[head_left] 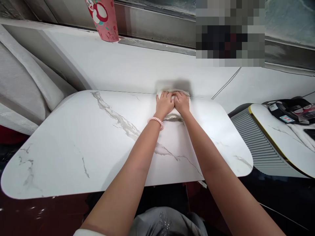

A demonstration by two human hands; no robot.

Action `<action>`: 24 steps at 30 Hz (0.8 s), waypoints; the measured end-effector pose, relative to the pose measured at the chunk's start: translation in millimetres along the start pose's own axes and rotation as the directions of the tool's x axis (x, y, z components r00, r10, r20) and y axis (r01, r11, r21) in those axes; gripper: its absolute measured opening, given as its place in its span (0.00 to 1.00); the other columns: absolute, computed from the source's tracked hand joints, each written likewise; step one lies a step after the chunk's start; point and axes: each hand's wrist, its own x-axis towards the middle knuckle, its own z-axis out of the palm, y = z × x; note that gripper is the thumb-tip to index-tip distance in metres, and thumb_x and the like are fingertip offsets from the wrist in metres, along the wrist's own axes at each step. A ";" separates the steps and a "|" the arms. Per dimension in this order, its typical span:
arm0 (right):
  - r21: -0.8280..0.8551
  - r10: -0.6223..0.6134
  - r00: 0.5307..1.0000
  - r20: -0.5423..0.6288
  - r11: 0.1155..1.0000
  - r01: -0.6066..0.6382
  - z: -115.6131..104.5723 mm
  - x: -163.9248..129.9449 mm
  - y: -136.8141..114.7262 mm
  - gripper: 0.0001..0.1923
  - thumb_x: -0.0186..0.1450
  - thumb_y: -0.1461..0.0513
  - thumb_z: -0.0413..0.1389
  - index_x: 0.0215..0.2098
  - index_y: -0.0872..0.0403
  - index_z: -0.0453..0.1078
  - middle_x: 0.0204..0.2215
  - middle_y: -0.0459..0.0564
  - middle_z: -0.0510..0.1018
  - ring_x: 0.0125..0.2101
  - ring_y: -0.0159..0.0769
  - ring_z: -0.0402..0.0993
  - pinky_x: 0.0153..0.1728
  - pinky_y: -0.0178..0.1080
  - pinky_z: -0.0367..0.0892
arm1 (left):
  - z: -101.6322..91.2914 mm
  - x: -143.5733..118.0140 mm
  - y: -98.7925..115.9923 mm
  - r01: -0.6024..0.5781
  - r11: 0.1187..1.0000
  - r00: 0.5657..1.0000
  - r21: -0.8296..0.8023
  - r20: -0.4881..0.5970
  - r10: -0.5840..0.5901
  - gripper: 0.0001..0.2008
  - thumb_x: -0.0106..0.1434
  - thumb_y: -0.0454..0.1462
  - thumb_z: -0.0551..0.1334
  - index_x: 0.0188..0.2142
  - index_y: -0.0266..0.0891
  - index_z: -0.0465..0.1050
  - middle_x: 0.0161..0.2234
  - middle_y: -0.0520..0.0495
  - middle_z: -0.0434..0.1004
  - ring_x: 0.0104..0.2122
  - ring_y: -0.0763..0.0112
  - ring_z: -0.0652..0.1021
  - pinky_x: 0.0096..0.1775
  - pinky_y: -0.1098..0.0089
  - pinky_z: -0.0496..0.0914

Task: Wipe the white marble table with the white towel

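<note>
On marbled tabletop (pixel 73 137), cloth (pixel 174 114) beneath left hand (pixel 164 104) and right hand (pixel 182 103)

I'm getting strong, diffuse light on the white bench (pixel 61 147), pale to the point of washing out in places, though I can't make out the source. A soft shadow sits on the white wall (pixel 137 72) behind the cloth (pixel 177 114), with a fainter one along the left forearm (pixel 137 164). The dark red floor (pixel 36 213) is dim, pricked by small glints. Edges stretch outward, and a coarse mosaic patch (pixel 228 32) blots my upper right.
</note>
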 end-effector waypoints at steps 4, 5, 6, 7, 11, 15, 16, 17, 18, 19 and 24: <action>-0.015 -0.027 1.000 -0.015 1.000 0.027 -2.3 -21.0 -10.4 0.21 0.65 0.65 0.41 0.49 0.53 0.71 0.53 0.56 0.75 0.54 0.46 0.67 0.61 0.50 0.55 | -3.8 -21.1 -3.8 -0.017 1.000 1.000 0.007 0.011 0.017 0.24 0.71 0.36 0.43 0.62 0.44 0.63 0.68 0.44 0.60 0.69 0.62 0.57 0.68 0.47 0.47; -0.022 -0.031 0.999 -0.021 0.999 0.031 -2.3 -29.1 -14.0 0.21 0.65 0.65 0.41 0.49 0.53 0.71 0.53 0.56 0.75 0.54 0.46 0.67 0.60 0.50 0.55 | -5.9 -29.5 -5.5 -0.024 1.000 1.000 0.016 0.020 0.024 0.24 0.72 0.37 0.43 0.63 0.43 0.63 0.68 0.44 0.59 0.69 0.62 0.56 0.68 0.46 0.47; -0.028 -0.033 0.999 -0.026 0.999 0.033 -2.4 -38.4 -18.0 0.21 0.65 0.65 0.41 0.49 0.53 0.71 0.53 0.56 0.75 0.54 0.46 0.67 0.60 0.50 0.56 | -8.6 -39.1 -7.3 -0.036 0.999 0.999 0.029 0.035 0.035 0.24 0.72 0.37 0.42 0.64 0.42 0.62 0.69 0.43 0.58 0.70 0.61 0.55 0.68 0.46 0.47; -0.033 -0.034 0.999 -0.028 0.999 0.033 -2.6 -49.0 -22.5 0.21 0.65 0.65 0.42 0.49 0.53 0.71 0.52 0.56 0.75 0.53 0.47 0.67 0.59 0.51 0.56 | -11.9 -49.8 -9.2 -0.050 0.998 0.997 0.043 0.055 0.048 0.25 0.72 0.37 0.42 0.65 0.41 0.61 0.70 0.43 0.57 0.70 0.61 0.55 0.68 0.45 0.46; -0.059 -0.065 0.998 -0.006 0.996 0.064 -7.5 -103.9 -44.8 0.21 0.65 0.64 0.42 0.52 0.55 0.69 0.52 0.58 0.74 0.54 0.47 0.66 0.60 0.51 0.55 | -30.8 -103.5 -14.8 -0.102 0.990 0.988 0.095 0.128 0.090 0.26 0.72 0.38 0.42 0.67 0.39 0.57 0.71 0.41 0.53 0.70 0.58 0.53 0.68 0.43 0.46; -0.104 -0.135 0.990 0.034 0.985 0.138 -16.9 -169.1 -71.8 0.22 0.67 0.63 0.41 0.55 0.57 0.67 0.53 0.59 0.73 0.56 0.48 0.64 0.62 0.53 0.52 | -51.9 -170.0 -17.8 -0.135 0.979 0.977 0.154 0.187 0.105 0.28 0.71 0.37 0.44 0.69 0.35 0.53 0.71 0.37 0.50 0.71 0.53 0.52 0.67 0.40 0.47; -0.112 -0.156 0.987 0.048 0.981 0.160 -19.3 -184.8 -79.0 0.23 0.67 0.63 0.41 0.56 0.57 0.67 0.54 0.59 0.72 0.56 0.49 0.63 0.63 0.54 0.51 | -56.6 -187.4 -19.3 -0.147 0.974 0.974 0.171 0.197 0.112 0.29 0.71 0.38 0.44 0.69 0.33 0.53 0.71 0.36 0.50 0.71 0.51 0.51 0.67 0.38 0.47; -0.118 -0.178 0.982 0.064 0.976 0.185 -21.5 -199.7 -86.1 0.23 0.67 0.63 0.41 0.57 0.57 0.66 0.55 0.59 0.72 0.57 0.49 0.63 0.63 0.54 0.51 | -61.0 -204.6 -21.6 -0.159 0.970 0.972 0.186 0.203 0.120 0.29 0.71 0.38 0.45 0.69 0.32 0.53 0.71 0.34 0.50 0.71 0.50 0.51 0.66 0.37 0.48; -0.122 -0.202 0.976 0.083 0.970 0.211 -23.3 -213.4 -93.3 0.23 0.67 0.63 0.41 0.57 0.57 0.66 0.56 0.59 0.71 0.57 0.49 0.62 0.64 0.54 0.50 | -64.9 -221.1 -24.6 -0.170 0.965 0.971 0.201 0.202 0.129 0.29 0.70 0.38 0.45 0.69 0.31 0.54 0.71 0.33 0.50 0.70 0.48 0.52 0.65 0.36 0.49; -0.125 -0.227 0.968 0.105 0.963 0.239 -24.8 -225.6 -100.4 0.24 0.68 0.63 0.41 0.58 0.57 0.66 0.56 0.60 0.70 0.58 0.49 0.62 0.65 0.54 0.49 | -68.4 -236.6 -28.4 -0.180 0.960 0.971 0.215 0.193 0.139 0.29 0.70 0.38 0.45 0.68 0.30 0.55 0.71 0.32 0.51 0.70 0.47 0.52 0.65 0.36 0.49; -0.100 -0.341 0.922 0.184 0.927 0.362 -24.1 -257.4 -131.0 0.24 0.68 0.63 0.43 0.60 0.60 0.66 0.58 0.62 0.69 0.59 0.51 0.59 0.66 0.55 0.46 | -84.4 -285.8 -53.9 -0.174 0.944 0.982 0.281 0.122 0.145 0.30 0.70 0.39 0.45 0.68 0.29 0.55 0.70 0.31 0.53 0.70 0.45 0.54 0.64 0.38 0.53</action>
